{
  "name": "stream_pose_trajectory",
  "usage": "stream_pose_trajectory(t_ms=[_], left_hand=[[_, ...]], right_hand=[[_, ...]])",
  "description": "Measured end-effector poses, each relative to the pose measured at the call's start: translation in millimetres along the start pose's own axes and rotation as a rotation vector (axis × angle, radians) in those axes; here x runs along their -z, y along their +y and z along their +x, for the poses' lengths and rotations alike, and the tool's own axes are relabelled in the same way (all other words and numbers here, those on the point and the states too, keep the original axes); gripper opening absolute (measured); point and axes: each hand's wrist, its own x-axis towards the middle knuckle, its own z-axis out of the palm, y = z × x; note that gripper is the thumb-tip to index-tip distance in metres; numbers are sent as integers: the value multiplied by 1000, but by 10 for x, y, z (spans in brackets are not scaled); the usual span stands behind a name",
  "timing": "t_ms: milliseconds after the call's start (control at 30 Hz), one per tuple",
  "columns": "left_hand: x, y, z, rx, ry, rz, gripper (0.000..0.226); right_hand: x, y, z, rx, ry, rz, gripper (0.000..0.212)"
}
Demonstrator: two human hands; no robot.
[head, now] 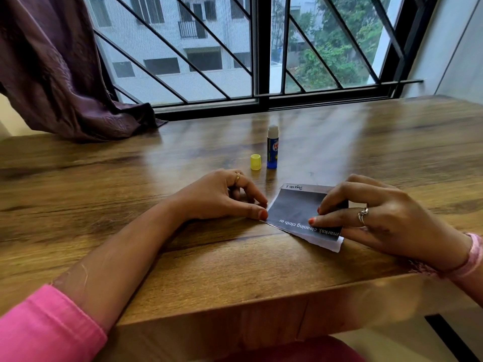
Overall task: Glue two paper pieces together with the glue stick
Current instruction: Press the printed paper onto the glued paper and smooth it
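Observation:
A dark grey printed paper piece (295,207) with white edges lies flat on the wooden table (183,244). Whether a second piece lies under it I cannot tell. My left hand (222,197) rests on the table with its thumb and fingertips pressing the paper's left edge. My right hand (376,220) covers the paper's right part, thumb and forefinger pinching it. Behind them the blue glue stick (272,148) stands upright and uncapped, its white glue showing. Its yellow cap (255,162) stands just to its left.
A purple curtain (60,74) hangs at the back left, its hem resting on the table. A barred window (261,48) runs along the table's far edge. The table's near edge is close to my body.

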Motion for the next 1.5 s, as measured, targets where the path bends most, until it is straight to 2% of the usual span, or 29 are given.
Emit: stream_pose_trajectory(t_ms=[333, 533, 1033, 1500], left_hand=[[-6, 34, 6, 22, -6, 13, 38], [0, 26, -1, 15, -16, 12, 40], [-7, 2, 12, -6, -30, 19, 37], [-8, -34, 20, -37, -32, 28, 40]], right_hand=[[4, -5, -10, -3, 15, 18, 26], [3, 37, -50, -10, 17, 45, 19], [59, 53, -77, -26, -99, 53, 22], [64, 42, -78, -23, -97, 85, 22]])
